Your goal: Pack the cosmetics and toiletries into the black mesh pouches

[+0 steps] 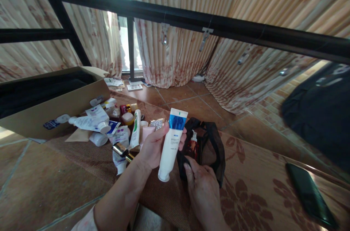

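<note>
A white squeeze tube (172, 147) with a blue band near its crimped end is gripped in my left hand (154, 143), cap end pointing down. My right hand (203, 191) pinches the near rim of a dark mesh bag (212, 147) just right of the tube. Inside that bag stands a red pump bottle (193, 145) with a white pump head. Left of my hands lies a pile of toiletries: a white and green tube (135, 129), a pink tube (147, 131), a large white tube (90, 123) and several jars and bottles.
An open cardboard box (76, 103) holding dark fabric stands at the left. A black phone (311, 194) lies on the brown patterned cloth (246, 202) at right. A dark metal bar (177, 12) crosses in front of the curtains (180, 52).
</note>
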The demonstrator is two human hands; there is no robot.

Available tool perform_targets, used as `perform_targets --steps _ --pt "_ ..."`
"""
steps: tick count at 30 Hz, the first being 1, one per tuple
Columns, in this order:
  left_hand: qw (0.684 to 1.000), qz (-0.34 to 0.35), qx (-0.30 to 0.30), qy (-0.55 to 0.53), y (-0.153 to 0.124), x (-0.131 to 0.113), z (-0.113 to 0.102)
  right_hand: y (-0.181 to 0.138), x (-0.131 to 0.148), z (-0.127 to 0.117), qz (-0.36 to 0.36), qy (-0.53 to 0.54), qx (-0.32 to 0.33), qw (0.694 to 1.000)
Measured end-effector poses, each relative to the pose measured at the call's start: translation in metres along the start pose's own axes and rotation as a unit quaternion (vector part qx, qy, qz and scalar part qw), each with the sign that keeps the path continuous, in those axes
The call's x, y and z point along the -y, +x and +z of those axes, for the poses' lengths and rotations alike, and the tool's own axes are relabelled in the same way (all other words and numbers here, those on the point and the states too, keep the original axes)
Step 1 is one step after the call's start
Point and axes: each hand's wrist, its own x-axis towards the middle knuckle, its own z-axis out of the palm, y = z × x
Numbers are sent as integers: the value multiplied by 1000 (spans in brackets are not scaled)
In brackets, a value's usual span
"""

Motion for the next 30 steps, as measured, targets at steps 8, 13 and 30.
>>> perform_targets --steps 8,13,30 --pt "1000 24 3 14 0 -1 2 1 1 -2 5 -4 14 1000" --pt "998 39 -27 39 1 1 0 1 2 -1 -3 4 -2 1000" --pt "996 69 -55 14 4 -3 0 0 2 -1 8 3 8 1000"
